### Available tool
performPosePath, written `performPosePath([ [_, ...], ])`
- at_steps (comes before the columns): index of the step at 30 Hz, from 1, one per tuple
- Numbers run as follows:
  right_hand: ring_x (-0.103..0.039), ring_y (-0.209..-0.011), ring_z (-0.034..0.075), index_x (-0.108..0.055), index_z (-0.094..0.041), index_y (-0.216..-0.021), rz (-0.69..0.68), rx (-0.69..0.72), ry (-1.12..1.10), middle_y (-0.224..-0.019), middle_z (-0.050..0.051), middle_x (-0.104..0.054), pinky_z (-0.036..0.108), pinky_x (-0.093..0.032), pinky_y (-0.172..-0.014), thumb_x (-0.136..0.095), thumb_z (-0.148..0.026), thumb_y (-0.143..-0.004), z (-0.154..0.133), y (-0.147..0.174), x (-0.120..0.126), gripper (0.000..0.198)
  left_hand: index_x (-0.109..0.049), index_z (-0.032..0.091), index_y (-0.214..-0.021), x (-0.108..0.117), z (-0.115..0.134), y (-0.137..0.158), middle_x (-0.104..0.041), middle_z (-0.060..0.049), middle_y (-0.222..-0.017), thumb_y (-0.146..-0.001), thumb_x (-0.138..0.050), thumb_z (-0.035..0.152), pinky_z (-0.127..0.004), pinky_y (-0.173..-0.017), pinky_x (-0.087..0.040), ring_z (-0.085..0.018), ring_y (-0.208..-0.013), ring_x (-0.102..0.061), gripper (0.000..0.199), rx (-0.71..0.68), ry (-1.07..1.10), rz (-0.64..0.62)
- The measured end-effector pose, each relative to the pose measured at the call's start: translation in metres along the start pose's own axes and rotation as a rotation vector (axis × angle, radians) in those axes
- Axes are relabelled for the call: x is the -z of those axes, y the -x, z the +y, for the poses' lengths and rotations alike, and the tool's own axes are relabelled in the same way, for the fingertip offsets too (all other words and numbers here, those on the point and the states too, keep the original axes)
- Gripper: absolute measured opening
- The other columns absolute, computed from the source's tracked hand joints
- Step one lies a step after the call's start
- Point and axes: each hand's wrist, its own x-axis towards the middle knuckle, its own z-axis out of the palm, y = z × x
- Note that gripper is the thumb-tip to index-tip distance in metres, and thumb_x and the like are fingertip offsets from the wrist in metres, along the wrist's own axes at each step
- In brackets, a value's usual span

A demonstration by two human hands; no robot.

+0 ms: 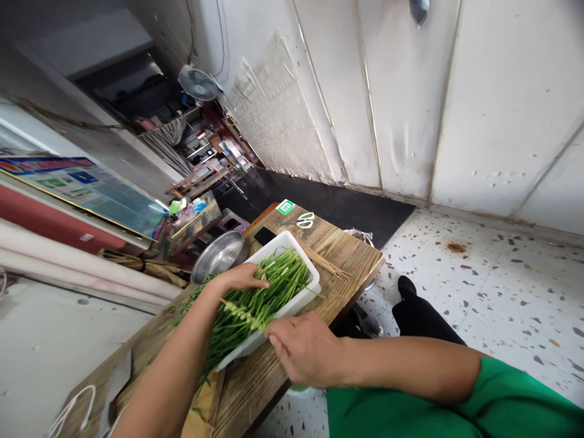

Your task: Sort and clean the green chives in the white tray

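A white rectangular tray (306,258) on a wooden table (351,255) holds a heap of long green garlic stems (278,280). My left hand (239,278) rests palm down on the stems at the tray's near left side. A thin bamboo skewer (241,313) threaded with short green stem pieces lies across the heap. My right hand (303,348) pinches the skewer's near end at the tray's front edge.
A bundle of bare bamboo skewers (325,261) lies right of the tray. A steel bowl (218,255) sits behind the tray, with a dark phone (264,235), a green QR card (285,207) and white scissors (305,220) at the far end. Terrazzo floor lies to the right.
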Motion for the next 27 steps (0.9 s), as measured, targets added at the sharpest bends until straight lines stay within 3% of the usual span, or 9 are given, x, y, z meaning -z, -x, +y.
performPosePath([
  [5, -0.057, -0.063, 0.014, -0.052, -0.017, -0.091, 0.032, -0.138, 0.007, -0.073, 0.004, -0.062, 0.022, -0.039, -0.059, -0.032, -0.022, -0.085, 0.022, 0.003, -0.006, 0.022, -0.063, 0.014, -0.078, -0.002, -0.009, 0.008, -0.059, 0.0, -0.065, -0.059, -0.056, 0.047, -0.022, -0.059, -0.038, -0.015, -0.062, -0.051, 0.038, 0.001, 0.121, 0.076],
  [11, -0.056, -0.061, 0.013, -0.052, -0.019, -0.089, 0.101, -0.326, -0.079, -0.069, 0.002, -0.059, 0.021, -0.038, -0.058, -0.034, -0.021, -0.085, 0.048, 0.019, -0.01, 0.019, -0.061, 0.014, -0.09, -0.021, -0.012, 0.005, -0.061, -0.001, -0.077, -0.06, -0.056, 0.048, -0.024, -0.067, -0.039, -0.016, -0.073, -0.053, 0.045, -0.039, 0.241, 0.334],
  [16, -0.047, -0.049, 0.012, -0.051, -0.019, -0.087, 0.123, -0.381, -0.083, -0.053, -0.003, -0.048, 0.021, -0.032, -0.05, -0.036, -0.024, -0.084, 0.058, 0.014, -0.007, 0.016, -0.057, 0.013, -0.102, -0.033, -0.004, 0.002, -0.062, -0.004, -0.081, -0.068, -0.049, 0.047, -0.024, -0.065, -0.039, -0.015, -0.072, -0.053, 0.048, -0.129, 0.448, 0.324],
  [20, -0.044, -0.046, 0.012, -0.05, -0.019, -0.087, 0.13, -0.39, -0.081, -0.05, -0.004, -0.043, 0.022, -0.032, -0.049, -0.034, -0.026, -0.085, 0.06, 0.015, -0.01, 0.017, -0.062, 0.014, -0.094, -0.039, -0.004, -0.007, -0.061, -0.002, -0.073, -0.068, -0.048, 0.038, -0.024, -0.062, -0.038, -0.014, -0.065, -0.051, 0.038, -0.161, 0.3, 0.347],
  [24, -0.044, -0.047, 0.012, -0.049, -0.019, -0.089, 0.154, -0.348, -0.102, -0.053, -0.003, -0.045, 0.023, -0.034, -0.051, -0.033, -0.025, -0.085, 0.058, 0.023, -0.015, 0.018, -0.066, 0.015, -0.083, -0.041, -0.002, -0.015, -0.061, -0.001, -0.065, -0.06, -0.05, 0.023, -0.023, -0.058, -0.035, -0.015, -0.062, -0.051, 0.029, -0.089, 0.084, 0.301],
  [27, -0.046, -0.049, 0.012, -0.05, -0.019, -0.09, 0.17, -0.318, -0.129, -0.055, -0.003, -0.046, 0.023, -0.036, -0.053, -0.034, -0.025, -0.085, 0.057, 0.027, -0.017, 0.017, -0.067, 0.017, -0.079, -0.044, 0.004, -0.015, -0.063, 0.0, -0.067, -0.059, -0.049, 0.02, -0.022, -0.058, -0.035, -0.015, -0.064, -0.051, 0.027, -0.122, 0.083, 0.289],
])
